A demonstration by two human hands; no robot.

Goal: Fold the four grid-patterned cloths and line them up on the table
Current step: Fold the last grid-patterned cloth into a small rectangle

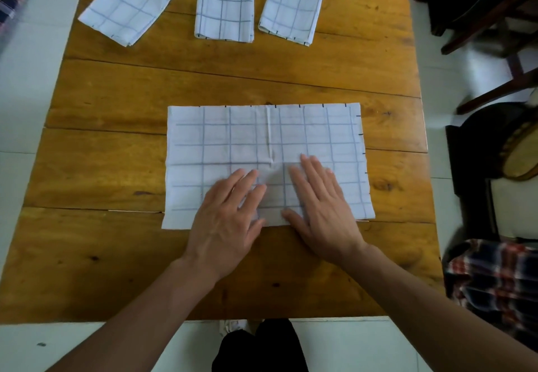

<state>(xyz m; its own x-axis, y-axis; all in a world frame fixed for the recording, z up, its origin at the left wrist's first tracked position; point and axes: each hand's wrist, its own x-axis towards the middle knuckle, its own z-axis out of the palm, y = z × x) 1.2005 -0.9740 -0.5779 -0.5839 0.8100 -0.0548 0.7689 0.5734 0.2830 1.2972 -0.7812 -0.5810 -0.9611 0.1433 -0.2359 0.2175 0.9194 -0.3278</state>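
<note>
We've got the big cloth (262, 144) spread flat in the middle of the wooden table (116, 167), its long axis running left to right across our view, a crease standing down its centre from the far edge. Both palms are down on its near half: our left hand (227, 220) lies flat with fingers straight and slightly fanned, fingertips angling up and to the right, and our right hand (320, 211) lies flat beside it, fingers straight and pointing away from us, thumb at the near hem. Nothing gripped, nothing pinched, just pressing, and the cloth reaches out past the fingers on both sides and beyond them. Up at the far edge we see three folded cloths in a row: the left folded cloth (128, 4) sits skewed, its long axis tilted on a diagonal, while the middle folded cloth (224, 4) and the right folded cloth (292, 6) point roughly away from us, well apart from the hands.
</note>
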